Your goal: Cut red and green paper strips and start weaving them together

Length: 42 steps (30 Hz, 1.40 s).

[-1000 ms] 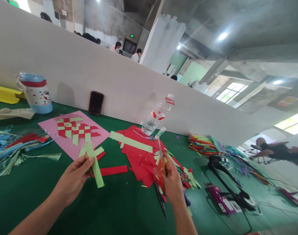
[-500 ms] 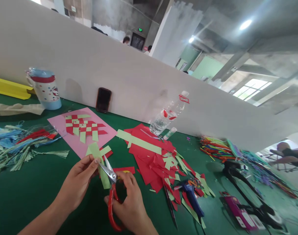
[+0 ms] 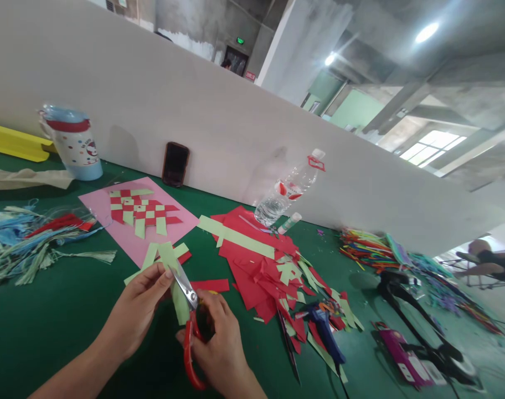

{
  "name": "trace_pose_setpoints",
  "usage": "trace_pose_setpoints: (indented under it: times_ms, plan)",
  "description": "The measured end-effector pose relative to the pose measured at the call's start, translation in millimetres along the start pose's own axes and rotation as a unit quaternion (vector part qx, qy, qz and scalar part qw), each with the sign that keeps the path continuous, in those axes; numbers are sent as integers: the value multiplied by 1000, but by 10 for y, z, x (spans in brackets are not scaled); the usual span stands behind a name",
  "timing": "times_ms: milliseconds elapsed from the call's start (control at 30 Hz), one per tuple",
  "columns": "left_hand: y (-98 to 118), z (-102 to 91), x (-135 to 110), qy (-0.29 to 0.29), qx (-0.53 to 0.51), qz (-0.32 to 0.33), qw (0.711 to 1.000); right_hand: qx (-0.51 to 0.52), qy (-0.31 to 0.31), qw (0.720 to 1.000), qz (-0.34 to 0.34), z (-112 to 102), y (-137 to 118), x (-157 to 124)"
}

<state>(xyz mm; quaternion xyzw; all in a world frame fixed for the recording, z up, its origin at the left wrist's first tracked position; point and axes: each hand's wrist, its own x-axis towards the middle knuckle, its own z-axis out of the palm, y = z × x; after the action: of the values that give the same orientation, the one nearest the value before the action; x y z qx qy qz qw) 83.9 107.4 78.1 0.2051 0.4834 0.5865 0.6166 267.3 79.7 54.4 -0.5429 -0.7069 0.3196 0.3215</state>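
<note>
My left hand pinches a light green paper strip above the green table. My right hand grips red-handled scissors, whose blades lie across the strip next to my left thumb. Beyond my hands a pink sheet carries a red and green woven paper patch. A loose red strip lies on the table just past the scissors.
A pile of red and green paper scraps lies right of centre, with a blue glue gun beside it. A water bottle, a phone and a dotted mug stand along the white partition. Tassels lie at left, coloured sticks at right.
My right hand came from the scrap pile on the right with the scissors and set their blades on the green strip. My left hand has kept hold of the strip throughout.
</note>
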Motion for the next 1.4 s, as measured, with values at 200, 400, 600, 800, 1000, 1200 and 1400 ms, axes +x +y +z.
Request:
trace_pose_setpoints:
  times_ms: [200,400,600,800,1000,1200,1400]
  plan:
    - [19,18,-7,3,-9,-15,1000,22,-1,1000,8,16,21,-13]
    - [17,9,-17,0,-17,-23,1000,33,-1,999,11,40,53,-19]
    - [24,15,-25,-4,-22,-26,999,13,13,1000,-11,62,94,-17]
    - [21,16,-20,-11,-25,-26,999,1,18,1000,-19,61,99,-24]
    - [14,5,-29,-20,-24,-25,999,6,12,1000,-15,63,95,-22]
    - [22,9,-45,-35,-8,-33,999,-4,25,999,-30,71,88,-26]
    - [18,7,-54,-48,-4,-35,998,5,25,999,-30,77,103,-37]
